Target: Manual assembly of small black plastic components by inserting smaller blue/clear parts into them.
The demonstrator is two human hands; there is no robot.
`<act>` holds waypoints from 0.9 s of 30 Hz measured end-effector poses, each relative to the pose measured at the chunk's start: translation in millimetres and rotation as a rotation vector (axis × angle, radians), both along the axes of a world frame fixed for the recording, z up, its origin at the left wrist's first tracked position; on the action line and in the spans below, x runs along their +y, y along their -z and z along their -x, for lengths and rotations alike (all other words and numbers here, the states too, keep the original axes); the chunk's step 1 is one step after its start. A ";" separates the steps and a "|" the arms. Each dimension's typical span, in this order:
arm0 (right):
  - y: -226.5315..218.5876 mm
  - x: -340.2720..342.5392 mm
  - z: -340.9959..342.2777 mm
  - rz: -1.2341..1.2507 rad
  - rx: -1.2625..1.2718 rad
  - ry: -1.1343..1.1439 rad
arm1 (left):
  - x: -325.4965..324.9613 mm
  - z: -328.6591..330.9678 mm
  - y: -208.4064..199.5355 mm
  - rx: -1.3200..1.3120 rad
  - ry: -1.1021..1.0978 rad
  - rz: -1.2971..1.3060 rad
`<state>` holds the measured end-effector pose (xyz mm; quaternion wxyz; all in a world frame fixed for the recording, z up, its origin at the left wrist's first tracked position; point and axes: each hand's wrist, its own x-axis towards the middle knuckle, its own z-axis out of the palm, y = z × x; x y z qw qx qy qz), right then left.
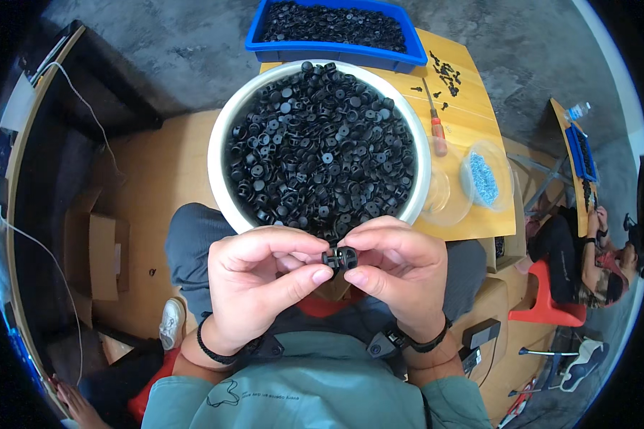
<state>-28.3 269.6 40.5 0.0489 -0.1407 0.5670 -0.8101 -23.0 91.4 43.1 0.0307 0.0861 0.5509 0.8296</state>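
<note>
Both hands meet just past the near rim of a big white round basin (218, 193), which is heaped with small black round plastic parts (322, 143). Thumb and fingertips of my left hand (261, 268) pinch one black plastic part (329, 259). My right hand (401, 264) pinches another black plastic part (348, 257) right against it. The two pieces touch or nearly touch; whether they are joined I cannot tell. My fingers cover some of both.
A blue tray (329, 53) of black parts stands beyond the basin. On the yellow table (479, 107) lie a red-handled screwdriver (438, 136), scattered black pieces (445, 75) and a clear bowl of bluish screws (483, 179). Another person (587, 250) works at far right; a cardboard box (107, 257) sits left.
</note>
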 end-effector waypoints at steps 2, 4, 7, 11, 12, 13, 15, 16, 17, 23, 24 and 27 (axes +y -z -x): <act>0.2 -1.2 -1.1 -0.003 -0.006 -0.008 | -1.5 -0.5 1.2 0.010 0.003 0.017; 0.5 -2.0 -1.3 -0.008 -0.003 -0.006 | -2.2 -0.2 1.7 0.023 0.007 0.032; 1.8 -3.0 -1.0 -0.002 0.003 -0.004 | -1.8 0.0 0.7 0.043 0.011 0.037; 0.3 -4.3 -0.6 -0.027 0.008 -0.002 | -2.3 -0.2 -0.6 0.046 0.001 0.030; 0.6 -4.3 -0.4 -0.036 0.017 0.005 | -2.5 -0.1 0.0 0.055 -0.002 0.040; 1.1 -4.2 -0.2 -0.046 0.025 0.012 | -2.9 0.1 0.6 0.053 -0.005 0.039; 1.9 -3.5 -0.7 -0.057 0.030 0.016 | -3.6 1.3 1.1 0.070 -0.006 0.087; 2.0 -2.9 -0.7 -0.067 0.037 0.023 | -3.9 2.5 0.3 0.069 -0.009 0.086; 2.1 -1.9 -0.1 -0.069 0.036 0.019 | -4.3 3.7 -1.5 0.138 -0.023 0.169; 4.5 -1.4 2.1 -0.081 0.026 0.004 | -3.8 0.7 -13.9 0.271 -0.113 0.507; 4.1 -1.0 2.0 -0.098 0.026 0.005 | -3.7 0.0 -14.7 0.290 -0.122 0.521; 4.6 -0.9 2.2 -0.094 0.027 -0.002 | -4.6 0.5 -14.2 0.350 -0.128 0.548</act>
